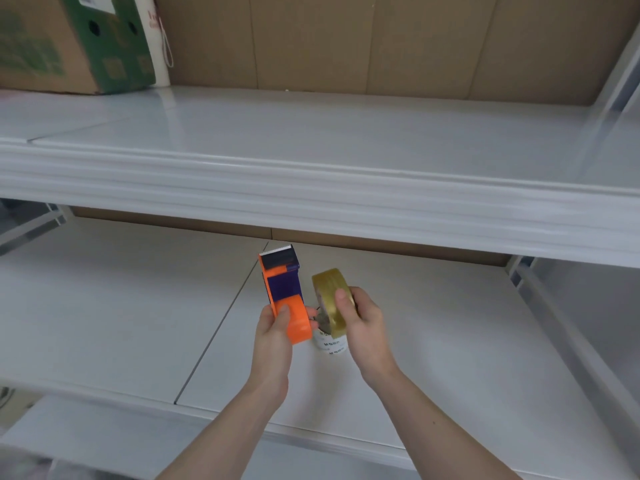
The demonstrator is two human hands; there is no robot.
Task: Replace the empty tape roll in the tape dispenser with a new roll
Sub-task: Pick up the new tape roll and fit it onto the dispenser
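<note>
You stand at a white shelf with both hands raised over its lower board. Your left hand wraps around the rounded orange end of the tape dispenser, thumb pressed on its side, fingers closed tight on the body. You hold it with its toothed cutting edge pointing away from you, toward the back of the shelf, which turns its open side toward your other hand.

Just to the right of the dispenser, your right hand pinches a full roll of yellowish tape, thumb on the outer face and fingers behind it. The roll stands on edge, its flat face turned toward the dispenser, close to it but seemingly not touching. This pose suggests you are lining the roll's centre hole up with the hub inside the dispenser.

Below and to the right of the dispenser, a white cardboard core with dark lettering sits on the shelf board. It is probably the empty roll, already removed and set aside to free your hands.

Far up and left of the dispenser, a brown and green box rests on the upper shelf.
</note>
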